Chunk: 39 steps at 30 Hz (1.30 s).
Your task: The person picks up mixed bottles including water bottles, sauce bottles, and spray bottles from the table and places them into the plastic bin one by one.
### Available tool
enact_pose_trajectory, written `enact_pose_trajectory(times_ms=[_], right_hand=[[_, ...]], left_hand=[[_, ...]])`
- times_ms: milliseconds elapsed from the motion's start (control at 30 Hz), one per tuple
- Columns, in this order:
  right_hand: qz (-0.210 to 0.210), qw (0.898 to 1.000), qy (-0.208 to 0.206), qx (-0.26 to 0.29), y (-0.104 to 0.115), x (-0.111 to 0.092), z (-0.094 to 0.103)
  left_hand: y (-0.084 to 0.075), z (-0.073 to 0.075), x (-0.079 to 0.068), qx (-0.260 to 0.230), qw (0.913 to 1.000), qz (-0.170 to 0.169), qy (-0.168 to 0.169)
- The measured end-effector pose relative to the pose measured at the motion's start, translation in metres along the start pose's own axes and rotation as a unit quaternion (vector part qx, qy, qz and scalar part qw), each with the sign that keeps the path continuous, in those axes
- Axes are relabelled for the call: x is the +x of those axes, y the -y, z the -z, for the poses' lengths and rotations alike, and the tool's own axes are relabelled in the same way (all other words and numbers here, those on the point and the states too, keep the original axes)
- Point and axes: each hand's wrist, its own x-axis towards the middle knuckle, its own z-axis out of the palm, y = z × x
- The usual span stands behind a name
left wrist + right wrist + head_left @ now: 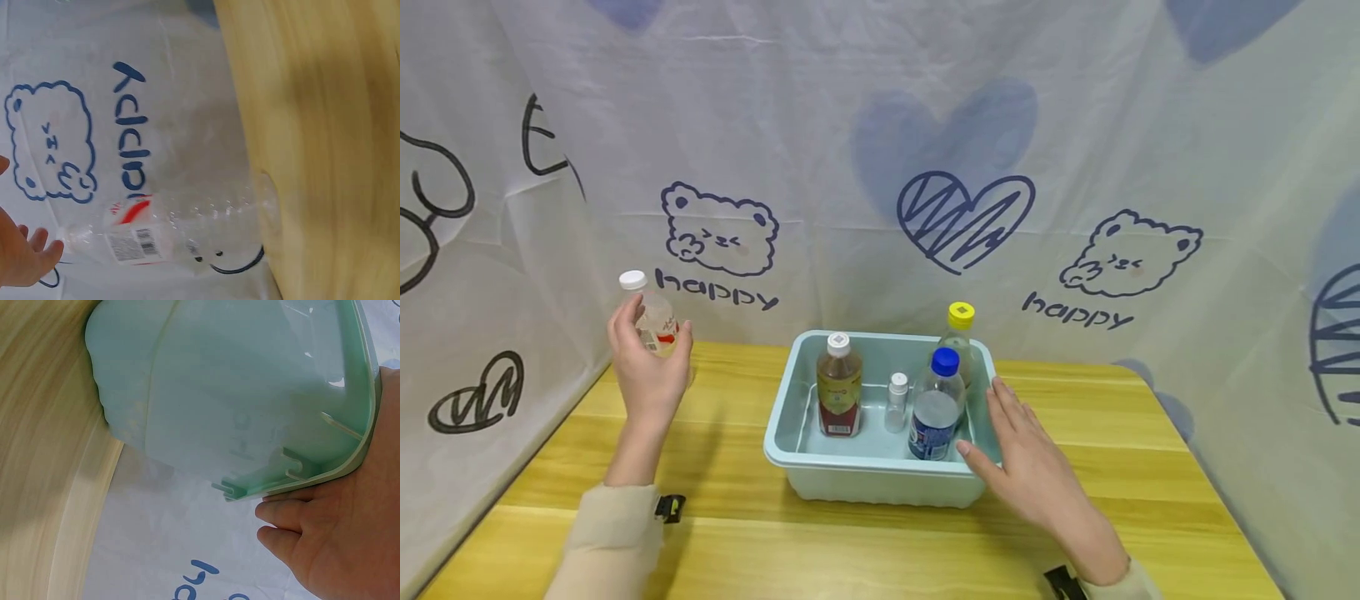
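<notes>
My left hand (647, 362) is at a clear plastic bottle (658, 321) with a white cap and red-marked label. Its fingers and thumb are spread apart around the bottle's near side. The left wrist view shows the bottle (187, 225) upright on the table, with the hand (25, 253) by its neck; contact is unclear there. My right hand (1033, 454) lies with fairly straight fingers along the right rim of a light blue plastic basin (880, 483). From the right wrist view, that hand (337, 531) touches the basin's rim (312, 481) from outside.
Inside the basin stand a brown drink bottle (839, 392), a small white-capped bottle (896, 404), a blue-capped bottle (937, 408) and a yellow-capped bottle (958, 333). The basin sits on a wooden table (790, 550). A printed cloth (820, 167) hangs behind.
</notes>
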Motion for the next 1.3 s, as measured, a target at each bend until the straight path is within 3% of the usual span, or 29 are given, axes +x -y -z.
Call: enact_pose_trajectory(times_ms=[167,333,600,867,1300], right_hand=[[-0.001,1.000,0.000,-0.001,0.001,0.000,0.000],[0.000,1.000,0.000,-0.002,0.001,0.001,0.000],[0.001,1.000,-0.003,-0.003,0.001,0.001,-0.001],[0.007,1.000,-0.014,-0.003,0.001,-0.001,0.001],[0.003,1.000,-0.009,-0.002,0.002,-0.001,0.002]], left_hand=[[0.016,0.000,0.005,0.013,0.9993,0.018,-0.030],[0.025,0.000,0.012,0.017,0.9969,0.067,-0.038],[0.036,-0.001,0.023,0.038,0.9923,0.118,-0.009],[0.046,-0.001,0.034,0.059,0.9878,0.142,0.027],[0.060,-0.005,0.031,0.060,0.9840,0.166,0.028]])
